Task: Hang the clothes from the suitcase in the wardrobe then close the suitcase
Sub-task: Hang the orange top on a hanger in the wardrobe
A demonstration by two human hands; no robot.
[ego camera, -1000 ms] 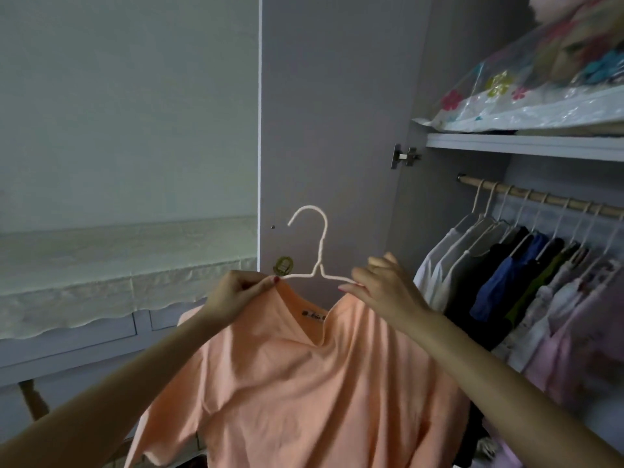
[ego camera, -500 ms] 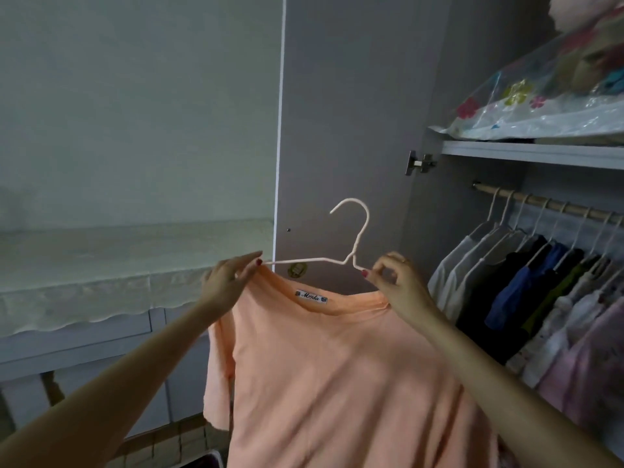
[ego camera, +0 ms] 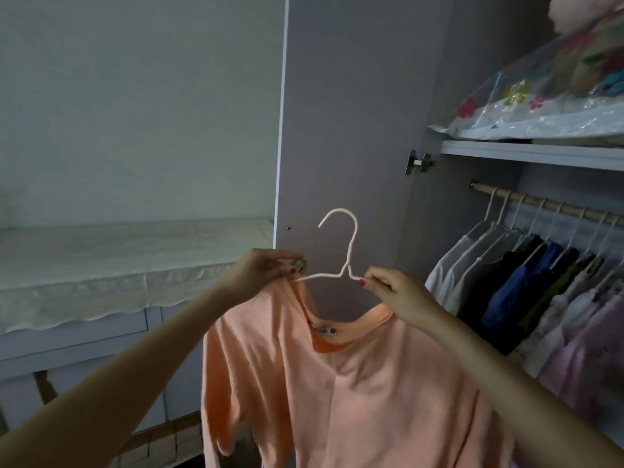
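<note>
Peach T-shirt (ego camera: pixel 354 393) hangs crooked on white hanger (ego camera: pixel 341 261) – hook upright; wardrobe (ego camera: pixel 472 204) open, rail w/ clothes at right.

No writing can be read anywhere. The peach shirt (ego camera: pixel 354 383) carries a small white neck label (ego camera: pixel 325 331) sewn inside the back of its collar, with dark marks on it that are too blurred and too small to make out. A round yellow-green sticker (ego camera: pixel 299 265) shows on the wardrobe door (ego camera: pixel 354 113) just behind the left hand (ego camera: pixel 260 275), and any print on it cannot be told.
</note>
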